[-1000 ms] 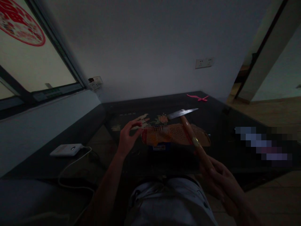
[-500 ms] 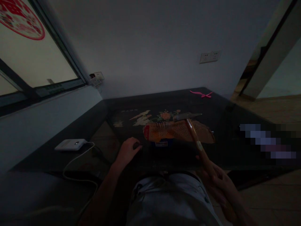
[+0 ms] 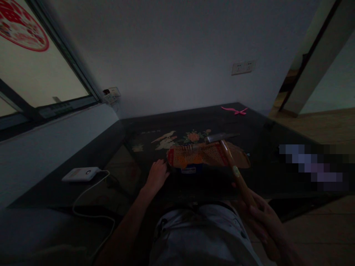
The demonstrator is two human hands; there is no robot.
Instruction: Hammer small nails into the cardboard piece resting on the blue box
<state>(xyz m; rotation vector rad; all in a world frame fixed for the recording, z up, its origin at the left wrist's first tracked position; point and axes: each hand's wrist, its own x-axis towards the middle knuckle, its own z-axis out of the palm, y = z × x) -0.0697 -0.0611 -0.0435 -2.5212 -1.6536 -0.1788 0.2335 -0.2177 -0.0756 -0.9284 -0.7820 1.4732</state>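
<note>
My right hand (image 3: pixel 260 210) is wrapped round the wooden handle of a hammer (image 3: pixel 230 159). The metal hammer head points left and right above the back edge of a cardboard piece (image 3: pixel 205 155). That orange and brown piece lies across a small blue box (image 3: pixel 191 169) on the dark table. Several thin dark nails (image 3: pixel 187 148) stand in a row at its left part. My left hand (image 3: pixel 158 173) is at the cardboard's left end, its curled fingers closed at the edge; the fingertips are in shadow.
A white power bank (image 3: pixel 80 174) with a white cable (image 3: pixel 80 194) lies on the left of the glossy dark table (image 3: pixel 177 116). A pink ribbon (image 3: pixel 235 110) is at the back right. Something blurred out (image 3: pixel 307 162) is at the right edge. A wall and window bound the far and left sides.
My left hand has moved forward and right to the cardboard's left end. The hammer stays nearly in place in my right hand. The view has shifted slightly.
</note>
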